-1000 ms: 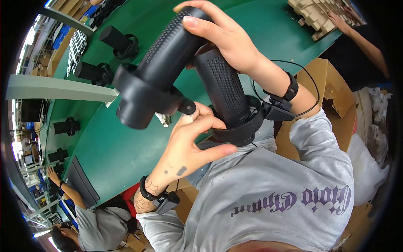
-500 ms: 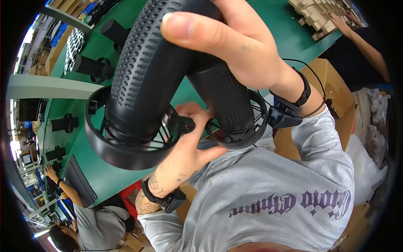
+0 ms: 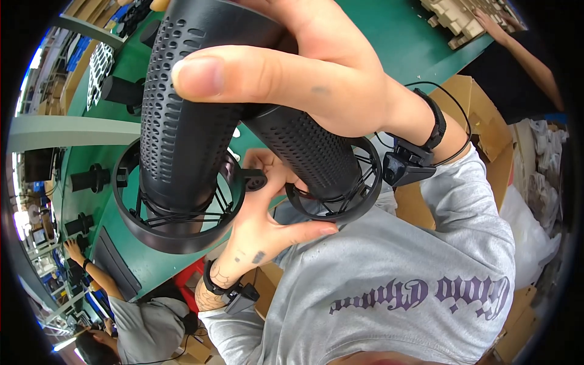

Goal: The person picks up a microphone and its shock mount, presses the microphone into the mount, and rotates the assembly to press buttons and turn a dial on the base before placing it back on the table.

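Observation:
Close to the camera, my right hand is closed around two black cylinders, its thumb lying across the perforated side of the left cylinder. The right cylinder, also dotted with small holes, slants out below my palm. Each has a wide black ring at its lower end, joined by thin spokes. Beneath them is my left hand, thumb stretched out and apart from the curled fingers, beside the right cylinder's ring. Its fingers are partly hidden, and contact with the ring cannot be made out.
More black cylinders stand or lie on the green table. Brown cardboard pieces lie at the far right near another person's hand. A co-worker sits at lower left. A cardboard box stands beside my right arm.
My right hand and both cylinders have shifted left, and the cylinders have tilted slightly. My left hand stays near the rings, its thumb reaching a little farther right.

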`<state>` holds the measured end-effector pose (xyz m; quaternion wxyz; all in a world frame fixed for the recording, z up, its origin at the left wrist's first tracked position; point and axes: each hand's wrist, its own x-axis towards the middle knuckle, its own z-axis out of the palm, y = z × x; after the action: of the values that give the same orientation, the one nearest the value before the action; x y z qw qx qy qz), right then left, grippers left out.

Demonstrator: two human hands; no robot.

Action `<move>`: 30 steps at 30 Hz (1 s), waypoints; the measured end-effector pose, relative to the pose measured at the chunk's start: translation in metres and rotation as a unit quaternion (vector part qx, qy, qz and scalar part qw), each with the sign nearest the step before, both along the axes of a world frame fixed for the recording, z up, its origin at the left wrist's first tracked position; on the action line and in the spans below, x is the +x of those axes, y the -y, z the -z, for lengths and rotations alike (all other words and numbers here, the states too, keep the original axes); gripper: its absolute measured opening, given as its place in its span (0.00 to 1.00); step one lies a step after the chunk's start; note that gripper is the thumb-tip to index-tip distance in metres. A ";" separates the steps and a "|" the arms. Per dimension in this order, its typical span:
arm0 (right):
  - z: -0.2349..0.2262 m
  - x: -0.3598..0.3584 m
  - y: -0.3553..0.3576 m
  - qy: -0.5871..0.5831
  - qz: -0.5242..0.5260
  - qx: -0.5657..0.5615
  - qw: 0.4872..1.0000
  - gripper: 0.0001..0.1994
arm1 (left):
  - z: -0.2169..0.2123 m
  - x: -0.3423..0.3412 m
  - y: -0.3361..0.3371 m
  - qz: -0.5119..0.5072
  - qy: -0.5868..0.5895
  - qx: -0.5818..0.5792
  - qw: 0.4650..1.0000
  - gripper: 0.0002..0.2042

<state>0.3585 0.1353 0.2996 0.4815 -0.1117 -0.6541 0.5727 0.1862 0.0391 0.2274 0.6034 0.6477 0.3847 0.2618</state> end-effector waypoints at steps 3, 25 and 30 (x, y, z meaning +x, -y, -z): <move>0.002 0.000 -0.001 0.022 0.018 0.023 0.999 0.26 | 0.009 0.001 0.007 -0.044 0.083 -0.068 0.993 0.24; 0.008 0.005 0.013 -0.031 0.153 -0.097 0.983 0.26 | 0.059 0.048 0.025 -0.225 0.329 -0.090 0.913 0.68; 0.023 0.005 0.009 -0.042 0.150 -0.079 0.985 0.26 | 0.087 0.071 0.025 -0.146 0.272 -0.144 0.940 0.52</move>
<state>0.3631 0.1259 0.2762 0.5784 -0.2223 -0.5621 0.5478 0.2567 0.0137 0.1406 0.7271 0.3949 0.3299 0.4544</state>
